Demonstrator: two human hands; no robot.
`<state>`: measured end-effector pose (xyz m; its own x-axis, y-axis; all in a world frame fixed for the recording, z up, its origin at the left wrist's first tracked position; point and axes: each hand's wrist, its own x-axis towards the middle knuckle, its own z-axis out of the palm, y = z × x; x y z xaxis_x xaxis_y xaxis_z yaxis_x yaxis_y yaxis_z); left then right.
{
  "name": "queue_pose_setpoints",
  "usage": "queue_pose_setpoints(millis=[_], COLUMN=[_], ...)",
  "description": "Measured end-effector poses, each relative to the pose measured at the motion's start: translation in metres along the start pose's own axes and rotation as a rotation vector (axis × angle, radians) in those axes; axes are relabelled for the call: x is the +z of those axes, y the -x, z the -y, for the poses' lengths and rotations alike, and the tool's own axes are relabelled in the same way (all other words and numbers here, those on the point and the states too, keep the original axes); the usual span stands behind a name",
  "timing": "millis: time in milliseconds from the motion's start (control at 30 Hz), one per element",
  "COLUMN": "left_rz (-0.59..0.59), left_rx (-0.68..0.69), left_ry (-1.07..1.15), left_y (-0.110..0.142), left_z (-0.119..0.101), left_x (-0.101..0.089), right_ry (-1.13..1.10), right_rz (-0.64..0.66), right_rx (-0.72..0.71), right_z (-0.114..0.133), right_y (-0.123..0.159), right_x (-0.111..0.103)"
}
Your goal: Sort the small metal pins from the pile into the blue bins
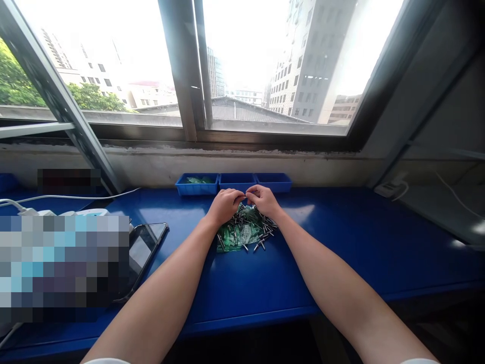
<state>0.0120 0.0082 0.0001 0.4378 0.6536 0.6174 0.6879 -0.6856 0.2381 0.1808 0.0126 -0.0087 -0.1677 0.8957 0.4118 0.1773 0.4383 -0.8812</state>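
My left hand (pixel 225 205) and my right hand (pixel 264 201) meet above the middle of the blue table, their fingertips pinched almost together. Something small seems to be between them, too small to make out. Right below lies a loose pile of slim metal pins (pixel 260 244) that look like blind rivets, each with a thin rod and a thicker part. Under and among them is crumpled green printed plastic packaging (pixel 231 241). The hands partly hide the far side of the pile.
Behind the hands stand three blue bins in a row; the left bin (pixel 197 189) holds green packets. On the left are a phone (pixel 146 247), a white cable (pixel 76 196) and a blurred-out area. A metal shelf post (pixel 91 144) rises before the window. The blue table (pixel 250 298) ends nearby.
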Motion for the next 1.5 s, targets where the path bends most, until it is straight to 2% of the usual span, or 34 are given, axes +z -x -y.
queue_pose_setpoints(millis=[200,400,567,700,833,967,1200,1500], left_rz=[-0.009,-0.030,-0.052,-0.045,-0.046,-0.069,0.000,0.078], left_rx=[-0.049,-0.051,-0.056,-0.068,-0.089,-0.145,-0.260,-0.327], left_ry=[-0.063,-0.035,-0.048,-0.041,-0.048,-0.073,-0.120,-0.100], left_y=[0.002,0.001,0.002,0.002,0.003,0.005,0.009,0.011], left_z=[0.001,0.000,0.002,0.003,0.003,0.006,0.011,0.018], left_x=[-0.001,-0.001,0.000,0.001,0.001,0.000,-0.001,0.002], right_ry=[0.100,0.201,-0.014,-0.154,-0.195,-0.154,-0.058,-0.061], right_rz=[-0.020,-0.039,-0.049,-0.041,-0.057,-0.134,-0.233,-0.251], right_rx=[-0.016,0.009,0.005,0.061,0.100,0.120,0.168,0.234], right_z=[0.002,0.002,0.007,0.011,0.010,0.011,0.006,0.003], right_y=[0.002,0.003,0.004,0.006,0.007,0.007,0.005,0.004], right_x=[-0.004,-0.005,-0.004,-0.006,-0.011,-0.014,-0.016,-0.018])
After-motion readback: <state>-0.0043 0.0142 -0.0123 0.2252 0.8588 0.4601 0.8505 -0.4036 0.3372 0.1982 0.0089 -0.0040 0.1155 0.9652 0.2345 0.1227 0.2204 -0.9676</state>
